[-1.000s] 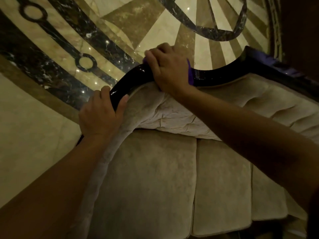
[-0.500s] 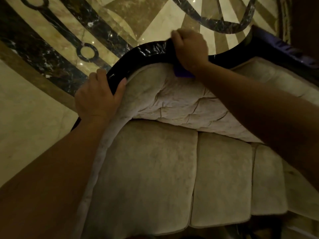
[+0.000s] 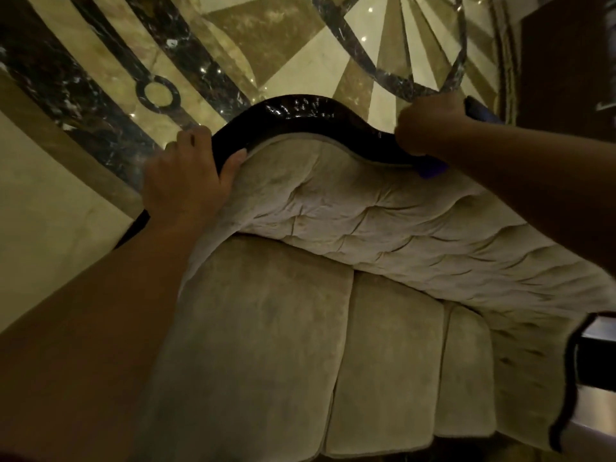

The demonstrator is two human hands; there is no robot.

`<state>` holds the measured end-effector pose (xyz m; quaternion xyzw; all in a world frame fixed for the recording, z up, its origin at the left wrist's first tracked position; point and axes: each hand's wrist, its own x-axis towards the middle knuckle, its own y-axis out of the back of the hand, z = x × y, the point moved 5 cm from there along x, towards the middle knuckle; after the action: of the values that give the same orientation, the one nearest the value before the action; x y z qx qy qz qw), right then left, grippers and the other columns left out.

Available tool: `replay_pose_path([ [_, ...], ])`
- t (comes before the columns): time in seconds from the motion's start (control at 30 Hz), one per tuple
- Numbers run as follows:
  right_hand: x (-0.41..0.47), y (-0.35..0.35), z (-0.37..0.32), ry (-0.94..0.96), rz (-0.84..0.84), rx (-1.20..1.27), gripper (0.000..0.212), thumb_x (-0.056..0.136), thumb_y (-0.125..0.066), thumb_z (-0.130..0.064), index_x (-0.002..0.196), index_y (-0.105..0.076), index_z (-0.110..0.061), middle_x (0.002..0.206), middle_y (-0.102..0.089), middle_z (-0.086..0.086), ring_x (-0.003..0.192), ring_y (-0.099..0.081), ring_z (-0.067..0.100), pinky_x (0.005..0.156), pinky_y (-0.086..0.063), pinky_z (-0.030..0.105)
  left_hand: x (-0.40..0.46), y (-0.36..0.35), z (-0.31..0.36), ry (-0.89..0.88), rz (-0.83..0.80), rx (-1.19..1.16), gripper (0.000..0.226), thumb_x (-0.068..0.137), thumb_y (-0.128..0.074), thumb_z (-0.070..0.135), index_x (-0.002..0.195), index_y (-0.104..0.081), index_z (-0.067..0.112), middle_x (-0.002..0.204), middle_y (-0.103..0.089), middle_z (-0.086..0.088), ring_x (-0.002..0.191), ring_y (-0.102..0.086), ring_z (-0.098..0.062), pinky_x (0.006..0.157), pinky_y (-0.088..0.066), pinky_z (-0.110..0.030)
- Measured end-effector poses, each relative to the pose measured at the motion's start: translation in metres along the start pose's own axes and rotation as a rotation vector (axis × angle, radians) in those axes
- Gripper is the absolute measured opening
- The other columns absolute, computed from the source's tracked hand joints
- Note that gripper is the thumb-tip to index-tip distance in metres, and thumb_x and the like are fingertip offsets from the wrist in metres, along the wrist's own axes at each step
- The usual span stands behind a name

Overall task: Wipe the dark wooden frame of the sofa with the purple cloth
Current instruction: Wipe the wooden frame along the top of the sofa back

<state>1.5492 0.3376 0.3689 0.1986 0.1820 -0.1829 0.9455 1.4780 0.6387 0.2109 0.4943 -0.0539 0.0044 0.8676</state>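
The glossy dark wooden frame (image 3: 300,111) curves along the top of the sofa's tufted beige backrest (image 3: 366,208). My right hand (image 3: 430,125) presses the purple cloth (image 3: 431,168) onto the frame at the right of the hump; only a small corner of the cloth shows under the wrist. My left hand (image 3: 186,181) grips the frame's left curve, thumb on the upholstery edge and fingers over the wood. The frame continues dark past my right hand toward the upper right.
Beige seat cushions (image 3: 300,361) lie below the backrest. Polished patterned marble floor (image 3: 233,45) spreads behind the sofa. A dark wooden piece (image 3: 566,61) stands at the upper right, and a dark-edged table (image 3: 596,355) sits at the lower right.
My right hand has slid the purple cloth rightward along the frame, from the hump's left side to its right dip. My left hand has stayed gripping the left curve.
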Motion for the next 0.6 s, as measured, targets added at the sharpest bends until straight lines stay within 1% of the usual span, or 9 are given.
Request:
replay_pose_path([
  [0.07, -0.007, 0.003, 0.007, -0.010, -0.004, -0.106, 0.026, 0.103, -0.053, -0.027, 0.119, -0.067, -0.014, 0.124, -0.068, 0.015, 0.115, -0.063, 0.036, 0.092, -0.046, 0.046, 0.002, -0.001, 0.002, -0.015, -0.011, 0.003, 0.077, 0.103, -0.028, 0.071, 0.120, -0.053, -0.001, 0.100, -0.063, -0.028, 0.078, -0.064, -0.045, 0.062, -0.046, -0.048],
  [0.13, -0.015, 0.007, 0.015, -0.002, 0.084, -0.204, 0.027, 0.102, -0.057, -0.030, 0.124, -0.067, -0.017, 0.121, -0.068, 0.015, 0.112, -0.065, 0.036, 0.088, -0.048, 0.043, 0.004, -0.001, 0.000, -0.011, -0.043, -0.026, 0.076, 0.102, -0.028, 0.072, 0.125, -0.050, 0.002, 0.106, -0.061, -0.028, 0.086, -0.064, -0.046, 0.066, -0.048, -0.051],
  [0.2, -0.026, 0.016, 0.022, 0.014, 0.204, -0.184, 0.034, 0.104, -0.055, -0.035, 0.131, -0.064, -0.017, 0.121, -0.068, 0.016, 0.111, -0.065, 0.038, 0.089, -0.051, 0.044, 0.001, 0.005, -0.005, -0.001, -0.078, -0.060, 0.074, 0.102, -0.029, 0.071, 0.131, -0.047, 0.005, 0.115, -0.058, -0.028, 0.097, -0.063, -0.047, 0.073, -0.049, -0.054],
  [0.23, -0.028, 0.018, 0.026, 0.022, 0.243, -0.110, 0.036, 0.106, -0.054, -0.038, 0.132, -0.064, -0.015, 0.117, -0.069, 0.019, 0.109, -0.066, 0.040, 0.089, -0.051, 0.045, 0.003, 0.002, -0.004, 0.014, -0.116, -0.085, 0.073, 0.102, -0.029, 0.070, 0.134, -0.046, 0.006, 0.121, -0.056, -0.027, 0.102, -0.061, -0.047, 0.076, -0.049, -0.055],
  [0.37, -0.063, 0.037, 0.039, -0.004, 0.577, 0.389, 0.043, 0.110, -0.047, -0.038, 0.120, -0.068, -0.002, 0.106, -0.067, 0.031, 0.094, -0.066, 0.047, 0.083, -0.049, 0.050, 0.003, 0.005, -0.001, 0.088, -0.326, -0.219, 0.069, 0.104, -0.031, 0.065, 0.145, -0.039, 0.010, 0.143, -0.044, -0.025, 0.122, -0.053, -0.047, 0.094, -0.046, -0.059],
  [0.43, -0.084, 0.035, 0.035, -0.071, 0.606, 0.619, 0.045, 0.111, -0.042, -0.042, 0.122, -0.068, -0.007, 0.108, -0.068, 0.027, 0.092, -0.066, 0.044, 0.078, -0.048, 0.044, 0.001, 0.007, -0.006, 0.143, -0.396, -0.307, 0.068, 0.106, -0.033, 0.061, 0.150, -0.035, 0.010, 0.151, -0.037, -0.023, 0.132, -0.047, -0.046, 0.105, -0.042, -0.060],
  [0.5, -0.103, 0.008, 0.013, -0.099, 0.487, 0.847, 0.040, 0.109, -0.044, -0.045, 0.127, -0.068, -0.017, 0.112, -0.071, 0.018, 0.097, -0.067, 0.038, 0.078, -0.049, 0.040, -0.013, 0.009, -0.004, 0.124, -0.332, -0.260, 0.066, 0.107, -0.037, 0.055, 0.152, -0.038, 0.007, 0.156, -0.036, -0.022, 0.140, -0.041, -0.044, 0.113, -0.036, -0.058],
  [0.57, -0.121, -0.010, -0.021, -0.059, 0.364, 1.063, 0.036, 0.107, -0.049, -0.045, 0.125, -0.071, -0.022, 0.114, -0.075, 0.009, 0.099, -0.069, 0.027, 0.080, -0.053, 0.039, -0.028, 0.027, 0.003, 0.004, -0.083, -0.187, 0.058, 0.107, -0.042, 0.045, 0.146, -0.048, 0.003, 0.156, -0.042, -0.021, 0.144, -0.040, -0.041, 0.119, -0.030, -0.051],
  [0.6, -0.135, -0.027, -0.043, -0.070, 0.326, 1.158, 0.035, 0.107, -0.051, -0.045, 0.123, -0.072, -0.023, 0.113, -0.075, 0.006, 0.099, -0.069, 0.024, 0.080, -0.053, 0.037, -0.045, 0.036, 0.009, -0.055, 0.029, -0.236, 0.052, 0.106, -0.045, 0.038, 0.143, -0.053, 0.003, 0.153, -0.045, -0.019, 0.143, -0.042, -0.039, 0.120, -0.029, -0.043],
])
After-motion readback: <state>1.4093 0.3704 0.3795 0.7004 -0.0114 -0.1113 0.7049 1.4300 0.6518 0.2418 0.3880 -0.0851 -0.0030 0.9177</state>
